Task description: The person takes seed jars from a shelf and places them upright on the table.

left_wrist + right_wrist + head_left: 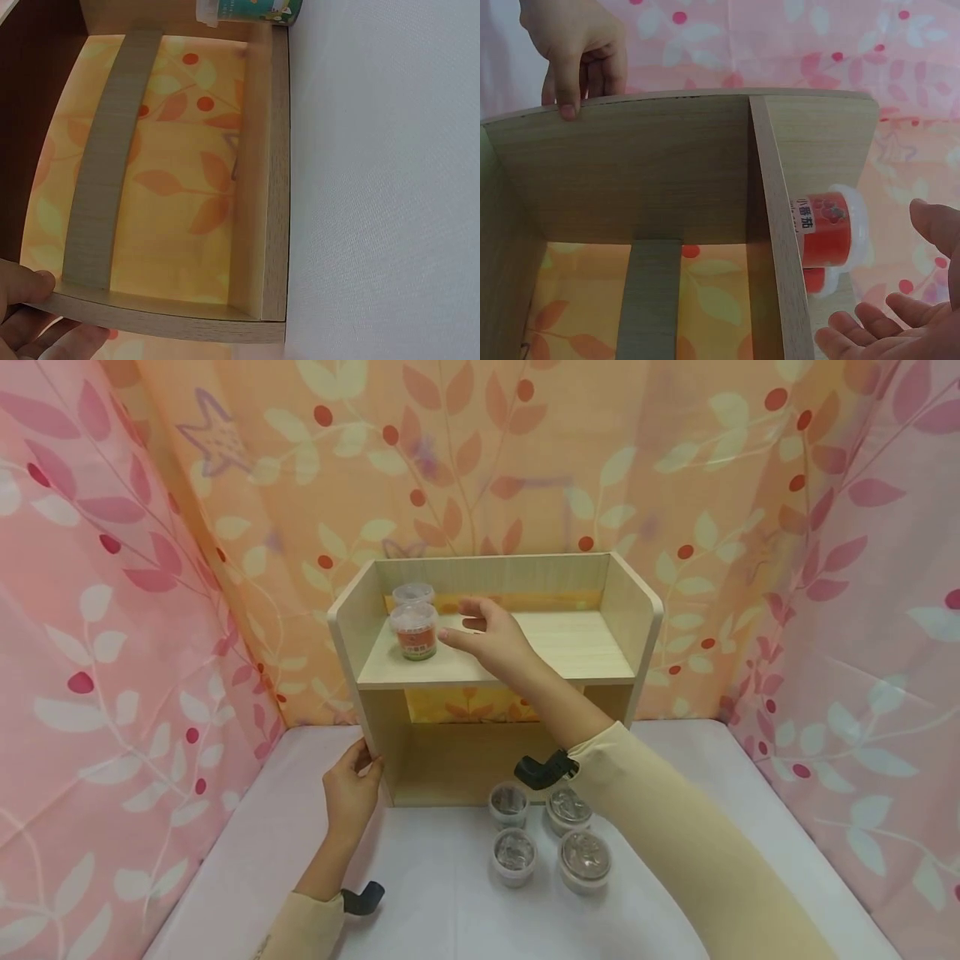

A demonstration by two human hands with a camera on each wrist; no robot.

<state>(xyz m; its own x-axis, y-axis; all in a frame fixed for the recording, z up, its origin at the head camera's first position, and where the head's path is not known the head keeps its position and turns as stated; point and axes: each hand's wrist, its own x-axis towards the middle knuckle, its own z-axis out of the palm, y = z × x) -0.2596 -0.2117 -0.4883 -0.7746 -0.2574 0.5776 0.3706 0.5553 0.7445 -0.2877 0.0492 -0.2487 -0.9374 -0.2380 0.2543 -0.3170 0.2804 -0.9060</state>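
A small wooden two-tier shelf (495, 682) stands on the table. My left hand (351, 789) grips the front edge of its left side panel (180, 324), thumb on the inner face and fingers outside. My right hand (498, 643) hovers over the upper tier, fingers spread and apart from the nearby plastic tub. That front tub (416, 639) has a clear lid and a red label, and sits upright at the tier's left end. Behind it stands a second lidded tub (413, 594), partly hidden. In the right wrist view, the right hand's palm faces the red-labelled tub (829, 229).
Several lidded tubs stand on the white tabletop before the shelf, among them a front right tub (585, 860) and a front left tub (514, 857). Patterned orange curtain (480, 460) hangs behind, with pink curtains at both sides. Black wrist mounts (543, 770) stick out from the sleeves.
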